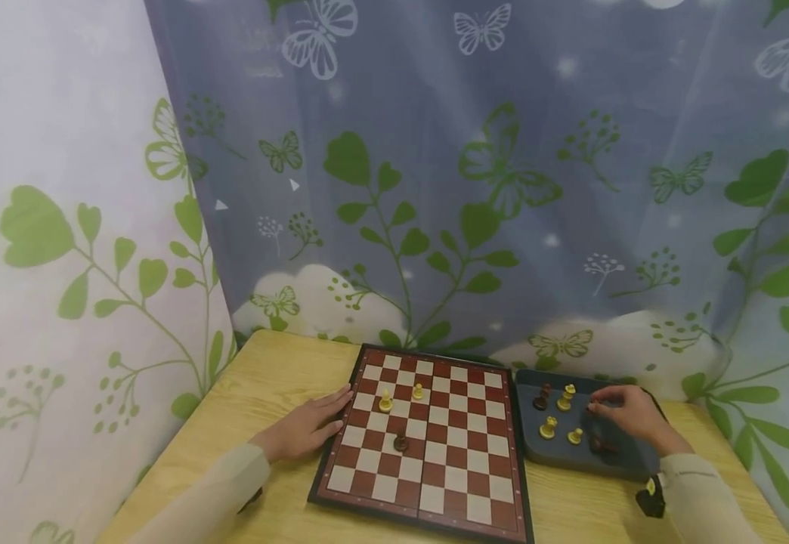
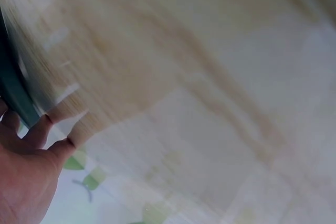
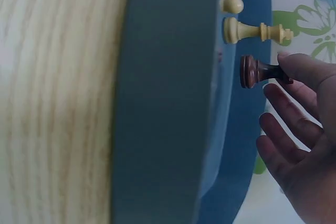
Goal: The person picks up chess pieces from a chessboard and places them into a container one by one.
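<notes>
In the head view my right hand [image 1: 629,412] is over the grey-blue tray [image 1: 537,453]. Between thumb and index finger it pinches the top of a dark chess piece [image 3: 252,72], whose head the fingers partly hide. A light king [image 1: 566,397], a light pawn [image 1: 575,436] and another light piece [image 1: 547,428] stand in the tray. Also there are a tall dark piece [image 1: 541,397] and a dark piece that seems to lie on its side [image 1: 601,444]. My left hand [image 1: 299,431] rests with extended fingers against the left edge of the chessboard [image 1: 459,457].
On the board's left half are a light pawn [image 1: 418,391], a larger light piece [image 1: 385,402] and a dark piece [image 1: 401,441]. Board and tray lie side by side on a wooden table [image 1: 279,363]. Behind hangs a patterned curtain [image 1: 394,189].
</notes>
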Motion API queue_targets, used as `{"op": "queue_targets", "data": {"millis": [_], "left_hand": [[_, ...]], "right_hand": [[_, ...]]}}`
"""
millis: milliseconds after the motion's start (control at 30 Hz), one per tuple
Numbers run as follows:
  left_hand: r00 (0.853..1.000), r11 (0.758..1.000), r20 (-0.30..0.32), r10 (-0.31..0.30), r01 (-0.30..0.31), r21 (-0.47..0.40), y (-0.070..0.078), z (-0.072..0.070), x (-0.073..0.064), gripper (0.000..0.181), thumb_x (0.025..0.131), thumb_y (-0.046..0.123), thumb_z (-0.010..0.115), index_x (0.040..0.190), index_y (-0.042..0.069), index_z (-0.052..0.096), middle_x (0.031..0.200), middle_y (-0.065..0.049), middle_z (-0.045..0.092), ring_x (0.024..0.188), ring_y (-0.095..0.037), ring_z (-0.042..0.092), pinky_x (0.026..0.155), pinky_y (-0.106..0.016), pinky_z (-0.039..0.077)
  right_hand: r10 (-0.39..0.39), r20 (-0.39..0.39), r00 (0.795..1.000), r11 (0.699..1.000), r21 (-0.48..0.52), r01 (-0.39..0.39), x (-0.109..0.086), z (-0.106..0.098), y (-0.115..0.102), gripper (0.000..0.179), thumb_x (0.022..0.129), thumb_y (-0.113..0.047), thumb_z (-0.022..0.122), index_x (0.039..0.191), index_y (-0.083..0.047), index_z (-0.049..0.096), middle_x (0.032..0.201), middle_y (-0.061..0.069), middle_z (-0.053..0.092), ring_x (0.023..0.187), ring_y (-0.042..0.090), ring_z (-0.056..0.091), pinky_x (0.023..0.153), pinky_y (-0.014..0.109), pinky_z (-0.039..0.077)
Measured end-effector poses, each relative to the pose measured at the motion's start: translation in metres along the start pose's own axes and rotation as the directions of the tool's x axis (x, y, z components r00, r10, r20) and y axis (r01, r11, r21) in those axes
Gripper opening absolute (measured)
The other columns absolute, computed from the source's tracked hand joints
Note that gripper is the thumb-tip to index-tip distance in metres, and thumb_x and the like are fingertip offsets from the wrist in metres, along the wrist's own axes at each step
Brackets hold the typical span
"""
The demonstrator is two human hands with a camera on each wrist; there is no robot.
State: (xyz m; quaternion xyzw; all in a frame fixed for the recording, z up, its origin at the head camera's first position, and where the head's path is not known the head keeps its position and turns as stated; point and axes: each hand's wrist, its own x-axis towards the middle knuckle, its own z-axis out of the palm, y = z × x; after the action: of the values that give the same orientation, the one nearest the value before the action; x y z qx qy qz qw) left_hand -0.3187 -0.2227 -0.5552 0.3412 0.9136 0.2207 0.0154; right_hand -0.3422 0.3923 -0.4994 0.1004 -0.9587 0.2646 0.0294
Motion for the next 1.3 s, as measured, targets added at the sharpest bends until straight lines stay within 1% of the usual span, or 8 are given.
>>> {"op": "queue_targets", "data": {"millis": [200, 400, 600, 833, 967, 1133, 1267, 1300], "left_hand": [[1.000, 1.000, -0.007, 0.004, -0.004, 0.019, 0.002, -0.002, -0.001, 0.058, 0.111, 0.030, 0.042, 0.160, 0.002, 0.028, 0.167, -0.016, 0.025, 0.147, -0.044, 0.035, 0.115, -0.070, 0.028], [1.000, 1.000, -0.020, 0.011, -0.011, 0.023, 0.003, -0.001, -0.001, 0.058, 0.110, 0.029, 0.043, 0.159, 0.000, 0.030, 0.166, -0.018, 0.027, 0.146, -0.045, 0.037, 0.113, -0.071, 0.029], [1.000, 0.999, 0.000, 0.008, -0.008, 0.034, 0.002, 0.001, -0.003, 0.058, 0.110, 0.027, 0.043, 0.159, 0.000, 0.029, 0.166, -0.019, 0.025, 0.146, -0.045, 0.035, 0.115, -0.069, 0.029], [0.999, 0.999, -0.033, 0.030, -0.029, 0.018, 0.003, 0.001, -0.002, 0.056, 0.110, 0.025, 0.044, 0.157, -0.003, 0.032, 0.164, -0.022, 0.029, 0.144, -0.047, 0.039, 0.111, -0.073, 0.031], [0.999, 0.999, -0.021, 0.030, -0.029, 0.013, 0.002, 0.004, -0.003, 0.057, 0.110, 0.028, 0.043, 0.157, -0.003, 0.032, 0.164, -0.021, 0.028, 0.144, -0.047, 0.039, 0.110, -0.074, 0.031], [0.999, 0.999, -0.023, 0.041, -0.040, 0.016, 0.002, 0.006, -0.004, 0.057, 0.110, 0.027, 0.044, 0.157, -0.004, 0.032, 0.164, -0.022, 0.029, 0.144, -0.046, 0.039, 0.111, -0.070, 0.033], [1.000, 1.000, -0.012, 0.011, -0.011, 0.013, 0.003, 0.003, -0.001, 0.057, 0.110, 0.027, 0.043, 0.159, -0.001, 0.030, 0.166, -0.019, 0.026, 0.146, -0.045, 0.036, 0.114, -0.070, 0.029], [1.000, 1.000, -0.017, 0.013, -0.013, 0.011, 0.003, 0.001, 0.000, 0.057, 0.110, 0.027, 0.043, 0.158, -0.001, 0.030, 0.166, -0.019, 0.026, 0.146, -0.045, 0.036, 0.113, -0.071, 0.029]], "right_hand": [[0.024, 0.040, 0.999, 1.000, 0.001, -0.024, -0.005, 0.004, 0.000, 0.028, 0.094, -0.018, 0.074, 0.110, 0.006, 0.074, 0.112, 0.027, 0.071, 0.106, 0.049, 0.064, 0.085, 0.061, 0.053], [-0.009, -0.006, 1.000, 0.999, -0.035, 0.009, -0.004, -0.001, -0.012, 0.031, 0.095, -0.018, 0.073, 0.117, 0.005, 0.072, 0.118, 0.029, 0.069, 0.110, 0.052, 0.062, 0.085, 0.063, 0.052], [-0.061, -0.022, 0.998, 0.998, -0.015, 0.060, -0.009, -0.007, -0.039, 0.034, 0.097, -0.020, 0.071, 0.121, 0.003, 0.070, 0.127, 0.031, 0.064, 0.115, 0.052, 0.060, 0.088, 0.064, 0.051], [-0.089, -0.045, 0.995, 0.995, 0.034, 0.090, -0.014, -0.007, -0.073, 0.034, 0.097, -0.019, 0.071, 0.125, 0.001, 0.069, 0.131, 0.029, 0.062, 0.120, 0.052, 0.058, 0.093, 0.068, 0.048], [-0.129, -0.063, 0.990, 0.990, 0.044, 0.132, -0.014, -0.002, -0.087, 0.030, 0.096, -0.014, 0.071, 0.124, 0.000, 0.070, 0.130, 0.028, 0.063, 0.108, 0.050, 0.063, 0.091, 0.065, 0.050], [-0.188, -0.069, 0.980, 0.979, 0.066, 0.193, -0.012, 0.008, -0.106, 0.027, 0.096, -0.013, 0.072, 0.121, -0.004, 0.072, 0.126, 0.023, 0.066, 0.117, 0.046, 0.060, 0.094, 0.065, 0.049], [-0.224, -0.043, 0.974, 0.971, 0.076, 0.227, -0.004, 0.018, -0.122, 0.025, 0.096, -0.014, 0.071, 0.120, -0.007, 0.073, 0.124, 0.018, 0.067, 0.110, 0.039, 0.063, 0.089, 0.056, 0.053], [-0.224, -0.029, 0.974, 0.971, 0.084, 0.226, -0.001, 0.021, -0.126, 0.024, 0.096, -0.015, 0.071, 0.120, -0.008, 0.073, 0.124, 0.016, 0.068, 0.099, 0.038, 0.065, 0.083, 0.052, 0.055]]}}
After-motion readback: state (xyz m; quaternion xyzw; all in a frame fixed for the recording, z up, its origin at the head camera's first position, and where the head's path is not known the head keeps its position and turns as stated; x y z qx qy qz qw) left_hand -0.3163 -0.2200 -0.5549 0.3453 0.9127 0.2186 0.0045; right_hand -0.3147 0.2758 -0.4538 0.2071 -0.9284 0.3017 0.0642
